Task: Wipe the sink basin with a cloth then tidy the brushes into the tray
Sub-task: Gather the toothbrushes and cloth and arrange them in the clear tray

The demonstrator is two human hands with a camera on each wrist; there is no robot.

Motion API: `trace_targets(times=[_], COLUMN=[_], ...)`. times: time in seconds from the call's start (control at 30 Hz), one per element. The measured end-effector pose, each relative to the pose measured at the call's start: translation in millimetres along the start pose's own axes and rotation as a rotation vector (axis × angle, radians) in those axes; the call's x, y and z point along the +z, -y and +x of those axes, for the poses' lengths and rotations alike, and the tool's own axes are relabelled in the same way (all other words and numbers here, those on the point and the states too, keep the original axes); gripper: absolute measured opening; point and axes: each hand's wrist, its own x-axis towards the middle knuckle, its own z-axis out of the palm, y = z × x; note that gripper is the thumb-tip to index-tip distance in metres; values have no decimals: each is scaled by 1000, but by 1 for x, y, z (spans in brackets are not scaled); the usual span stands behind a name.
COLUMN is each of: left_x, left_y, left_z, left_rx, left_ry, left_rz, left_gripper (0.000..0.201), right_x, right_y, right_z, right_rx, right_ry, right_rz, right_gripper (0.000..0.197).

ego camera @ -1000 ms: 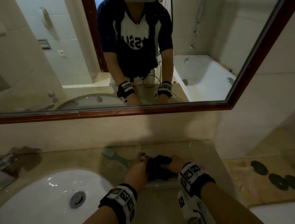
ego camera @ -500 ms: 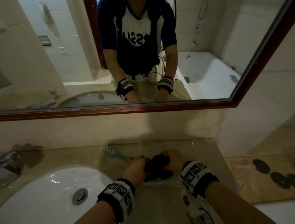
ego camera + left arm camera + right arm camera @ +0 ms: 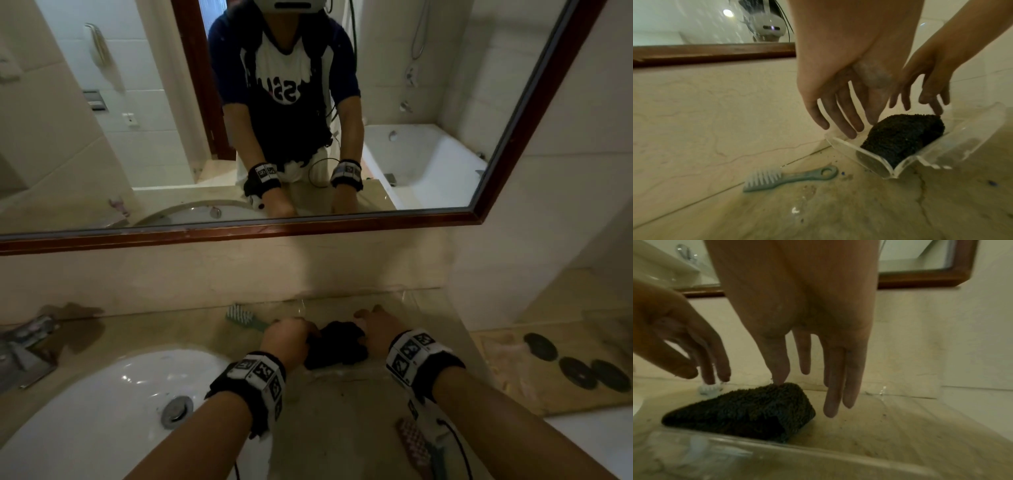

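Both hands over the tray now, and the dark cloth sits bunched inside that clear tray on the counter, right beneath the fingertips; the left hand hangs with fingers spread and straight, tips just above the tray's near rim and gripping nothing; the right hand points straight down with fingers extended and loose, one fingertip at the cloth's top edge, though real contact is hard to call. The green brush lies out on the counter left of the tray, well clear of both hands; the white sink basin sits further left.
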Motion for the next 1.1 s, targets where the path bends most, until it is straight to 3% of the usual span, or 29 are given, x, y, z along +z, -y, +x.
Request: trace_targets(times=[0.3,0.5,0.63,0.83,1.0,1.1], left_x=[-6,33,72,113,136,141], left_y=[-3,23,30,9,-13,-27], left_z=[-99,-179,-214,-244,-247,-244], left_rx=[44,34,40,-36,-96,-137], left_ry=[-151,-144,-101,30,182,175], left_rz=[-45,-134,-151,-134,18,135], left_gripper=[41,36,30,49,75,65], right_x=[14,76,127,151,156,152], right_y=[-20,-18,-20,-42,-72,-80], right_z=[-116,-196,-232,-261,-244,-231], right_rx=[135,143,161,299,385,378], right_ry=[-169,-206,-156,-143,-207,-209], right_rz=[30,111,109,140,244,257], right_gripper=[43,33,24,36,41,40])
